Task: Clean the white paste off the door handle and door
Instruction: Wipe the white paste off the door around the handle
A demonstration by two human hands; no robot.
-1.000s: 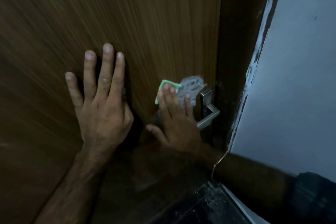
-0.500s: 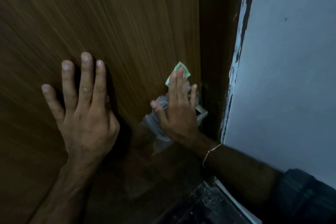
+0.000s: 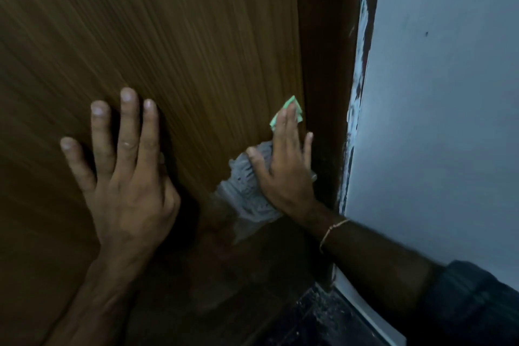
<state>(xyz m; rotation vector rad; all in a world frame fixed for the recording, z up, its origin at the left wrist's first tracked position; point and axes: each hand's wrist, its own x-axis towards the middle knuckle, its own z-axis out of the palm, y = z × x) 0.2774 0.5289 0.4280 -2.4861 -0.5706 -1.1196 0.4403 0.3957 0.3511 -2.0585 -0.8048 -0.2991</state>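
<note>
Brown wood-grain door (image 3: 168, 36): fills the left and centre of the head view, grain running in fine lines; lower part in shadow.

Left hand (image 3: 126, 177): laid flat on the door face, fingers straight and spread wide, palm to the wood, holding nothing.

Right hand (image 3: 283, 168): pressed flat over a cleaning cloth (image 3: 247, 191) near the door's right edge, fingers straight and close together, thumb set out to the left on the fabric. Nothing is gripped; the cloth is held against the surface by the palm and fingers.

Cloth: pale grey with a faint pattern, crumpled, hanging out below and to the left of the right hand. A green corner (image 3: 289, 109) shows beyond the fingertips, at the door's edge.

Door handle: almost wholly hidden under the right hand and cloth; a small metallic sliver (image 3: 313, 176) shows at the hand's right side, too little to tell its shape.

White paste: cannot be told apart from the cloth in this light.

Door frame (image 3: 323, 64): dark brown strip just right of the door, with chipped whitish paint along its outer edge.

Wall (image 3: 449, 93): pale blue-grey, right of the frame.

Bracelet (image 3: 334, 229): thin, gold-coloured, on the right wrist.

Sleeve (image 3: 477, 303): dark, pushed up the right forearm, at the lower right corner.
</note>
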